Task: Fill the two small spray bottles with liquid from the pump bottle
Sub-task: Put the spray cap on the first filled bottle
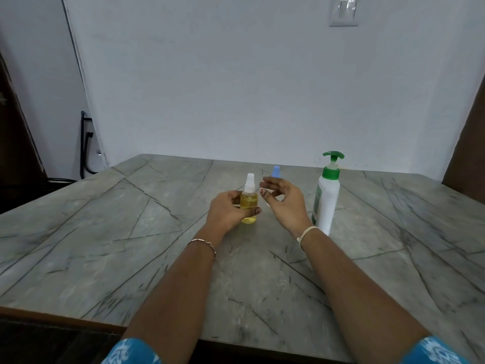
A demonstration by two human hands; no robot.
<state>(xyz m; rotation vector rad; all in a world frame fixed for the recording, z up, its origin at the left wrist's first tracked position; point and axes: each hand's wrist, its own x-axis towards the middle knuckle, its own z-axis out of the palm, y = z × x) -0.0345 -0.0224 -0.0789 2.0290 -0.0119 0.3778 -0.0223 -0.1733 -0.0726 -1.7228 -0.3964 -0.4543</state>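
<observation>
A: Head view, going left to right. Far left, a black cable hangs by the wall, past the table's edge. Grey marble-look table fills the rest.

B: Left hand?

A: Left hand is wrapped around the yellow spray bottle, fingers behind it, thumb across the front low on the body. Bottle is upright, white spray top on, yellow liquid filling most of the body. Cannot tell if its base touches the table or sits just above it. Thin chain bracelet on that wrist.

B: Right hand?

A: Right hand is loosely curled, half open, fingers bent toward the thumb, holding nothing. It hovers just right of the yellow bottle, not touching it. Pale thread band on the wrist.

B: Second small bottle?

A: Blue-capped spray bottle stands behind the right hand; only the blue top shows, body hidden, fill level unknown.

B: Pump bottle?

A: White pump bottle with green pump head, upright on the table, just right of the right hand, untouched. Light switch on the wall above. Blue patterned sleeves at the bottom edge.
</observation>
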